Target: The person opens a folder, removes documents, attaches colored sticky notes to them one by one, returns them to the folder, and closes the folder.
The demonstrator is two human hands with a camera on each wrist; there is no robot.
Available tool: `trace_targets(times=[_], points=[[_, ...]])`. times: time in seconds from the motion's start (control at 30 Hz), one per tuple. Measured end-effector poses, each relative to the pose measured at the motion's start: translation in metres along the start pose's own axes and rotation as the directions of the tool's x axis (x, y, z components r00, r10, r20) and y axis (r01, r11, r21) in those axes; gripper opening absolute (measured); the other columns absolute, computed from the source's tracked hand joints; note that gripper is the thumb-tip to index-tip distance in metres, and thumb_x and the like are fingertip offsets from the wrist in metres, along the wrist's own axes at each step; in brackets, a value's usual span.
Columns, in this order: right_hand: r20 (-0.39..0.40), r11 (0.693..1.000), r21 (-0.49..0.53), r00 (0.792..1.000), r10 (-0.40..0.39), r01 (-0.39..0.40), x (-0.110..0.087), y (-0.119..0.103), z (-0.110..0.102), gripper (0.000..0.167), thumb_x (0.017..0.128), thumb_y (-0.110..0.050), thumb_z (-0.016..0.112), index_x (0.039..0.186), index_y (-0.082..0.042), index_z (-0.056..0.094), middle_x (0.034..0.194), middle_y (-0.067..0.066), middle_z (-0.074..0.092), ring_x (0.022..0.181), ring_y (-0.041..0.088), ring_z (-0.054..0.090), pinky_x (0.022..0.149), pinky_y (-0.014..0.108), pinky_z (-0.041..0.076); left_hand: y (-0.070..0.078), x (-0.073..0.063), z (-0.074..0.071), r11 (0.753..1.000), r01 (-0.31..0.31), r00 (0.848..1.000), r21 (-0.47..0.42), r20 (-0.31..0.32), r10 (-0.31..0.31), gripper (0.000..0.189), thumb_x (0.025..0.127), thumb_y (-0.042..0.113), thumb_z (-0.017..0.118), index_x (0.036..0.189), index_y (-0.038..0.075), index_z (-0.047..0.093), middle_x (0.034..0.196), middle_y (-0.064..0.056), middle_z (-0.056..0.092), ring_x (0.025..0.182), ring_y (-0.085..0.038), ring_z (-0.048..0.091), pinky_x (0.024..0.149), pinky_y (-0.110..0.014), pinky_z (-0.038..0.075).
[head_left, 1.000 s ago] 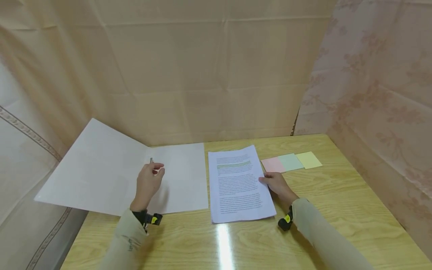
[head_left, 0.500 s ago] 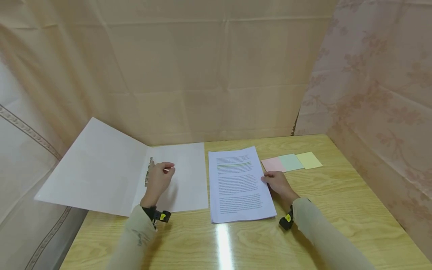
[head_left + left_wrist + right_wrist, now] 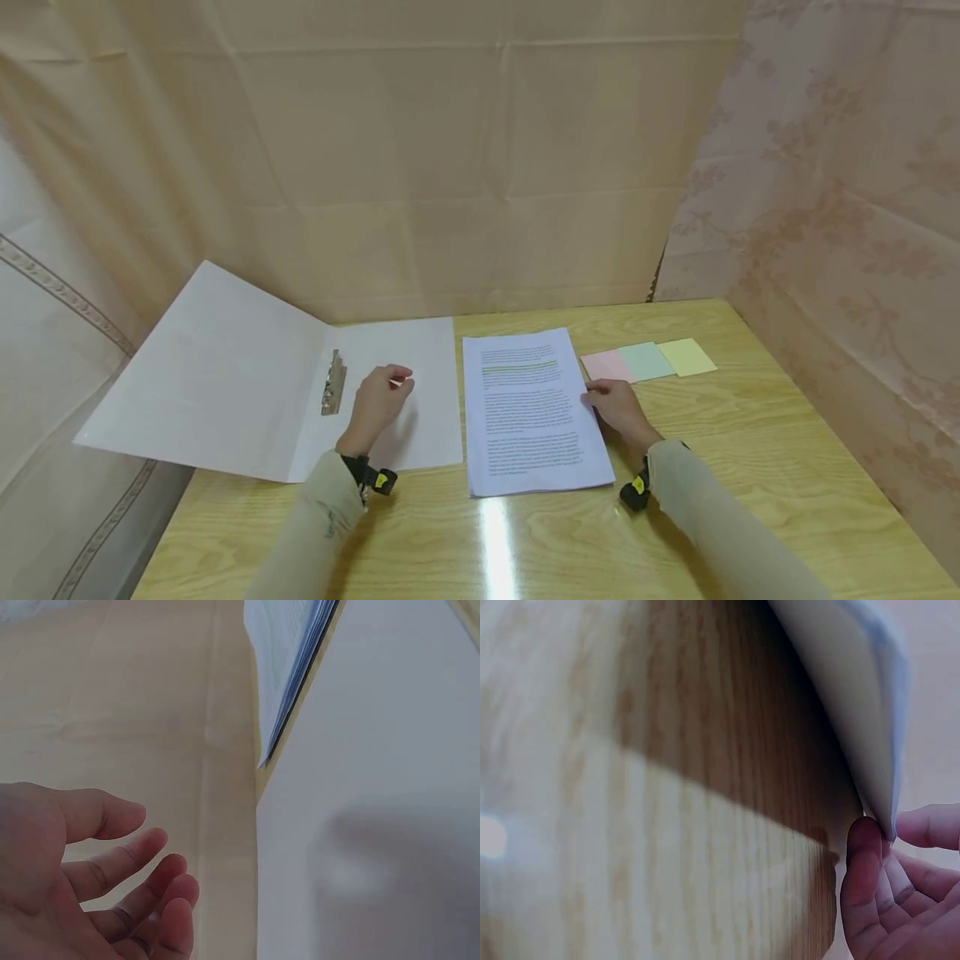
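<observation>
A white folder [image 3: 202, 375] lies open on the left, with a metal clip [image 3: 333, 385] by its spine. Above the folder's right-hand cover hovers my left hand [image 3: 381, 404], fingers loosely bent and nothing in them; the left wrist view shows the same relaxed fingers [image 3: 154, 844]. To the right lies a stack of printed paper [image 3: 525, 417] with lines highlighted in green. My right hand [image 3: 618, 408] pinches the stack's right edge between thumb and fingers, and in the right wrist view that edge is lifted a little off the wood.
Pink [image 3: 606, 367], green [image 3: 647, 360] and yellow sticky notes [image 3: 686, 356] lie in a row behind the right hand. The wooden table [image 3: 765, 433] meets a beige curtain [image 3: 480, 167] at the back and a patterned cloth [image 3: 862, 208] on the right.
My left hand has moved rightward from the folder's spine, uncovering the metal clip it hid before. The right hand keeps its hold on the paper, almost unmoved.
</observation>
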State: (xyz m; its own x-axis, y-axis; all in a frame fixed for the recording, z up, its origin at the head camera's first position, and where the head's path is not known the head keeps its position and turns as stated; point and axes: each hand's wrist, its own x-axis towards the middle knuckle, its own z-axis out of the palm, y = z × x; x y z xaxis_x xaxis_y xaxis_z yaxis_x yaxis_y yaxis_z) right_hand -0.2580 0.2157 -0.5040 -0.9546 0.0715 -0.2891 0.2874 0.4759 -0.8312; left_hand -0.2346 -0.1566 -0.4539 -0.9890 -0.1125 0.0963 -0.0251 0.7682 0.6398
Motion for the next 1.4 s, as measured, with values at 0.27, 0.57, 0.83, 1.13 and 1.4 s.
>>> trace_targets(times=[0.27,0.57,0.83,1.13,1.4], points=[[-0.027,1.000,-0.027,1.000,-0.015,0.014,-0.001,0.000,0.001,0.038,0.093,-0.013,0.058,0.127,0.005,0.059,0.121,0.022,0.063,0.097,0.025,0.059,0.076,0.029,0.047,0.006,0.000,0.014,0.998,-0.057,0.997,0.016,0.048,0.057,0.025,0.090,0.017,0.064,0.111,0.003,0.069,0.104,-0.015,0.068,0.092,-0.028,0.064,0.081,-0.043,0.050],[-0.028,0.999,-0.050,1.000,0.004,-0.005,0.000,-0.001,0.002,0.038,0.093,-0.014,0.059,0.128,0.001,0.059,0.118,0.019,0.062,0.093,0.023,0.058,0.069,0.025,0.047,0.012,-0.005,0.027,0.998,-0.057,0.992,-0.004,0.110,0.057,0.026,0.090,0.016,0.064,0.112,0.003,0.068,0.105,-0.015,0.067,0.092,-0.027,0.062,0.080,-0.041,0.050],[-0.026,0.998,-0.062,1.000,-0.002,0.001,-0.005,-0.003,0.001,0.038,0.093,-0.013,0.059,0.127,0.003,0.058,0.116,0.020,0.062,0.092,0.024,0.058,0.068,0.025,0.048,0.018,-0.006,0.041,0.997,-0.082,0.987,0.008,0.139,0.080,0.028,0.087,0.017,0.066,0.111,0.002,0.070,0.105,-0.014,0.069,0.092,-0.026,0.065,0.080,-0.040,0.051],[-0.021,0.998,-0.068,1.000,0.016,-0.018,-0.006,-0.003,0.001,0.038,0.093,-0.013,0.059,0.128,0.002,0.057,0.115,0.019,0.061,0.092,0.024,0.058,0.069,0.025,0.048,0.019,-0.011,0.057,0.994,-0.105,0.963,0.037,0.254,0.092,0.038,0.085,0.021,0.068,0.118,0.003,0.066,0.106,-0.012,0.065,0.092,-0.023,0.060,0.083,-0.039,0.049],[-0.023,0.987,-0.160,0.999,-0.035,0.031,-0.004,0.000,0.003,0.039,0.091,-0.014,0.061,0.127,0.000,0.058,0.116,0.018,0.062,0.095,0.026,0.058,0.079,0.035,0.050,0.022,-0.012,0.067,0.989,-0.134,0.953,0.067,0.283,0.110,0.039,0.085,0.019,0.069,0.118,0.000,0.068,0.097,-0.010,0.061,0.086,-0.020,0.051,0.077,-0.034,0.041]])
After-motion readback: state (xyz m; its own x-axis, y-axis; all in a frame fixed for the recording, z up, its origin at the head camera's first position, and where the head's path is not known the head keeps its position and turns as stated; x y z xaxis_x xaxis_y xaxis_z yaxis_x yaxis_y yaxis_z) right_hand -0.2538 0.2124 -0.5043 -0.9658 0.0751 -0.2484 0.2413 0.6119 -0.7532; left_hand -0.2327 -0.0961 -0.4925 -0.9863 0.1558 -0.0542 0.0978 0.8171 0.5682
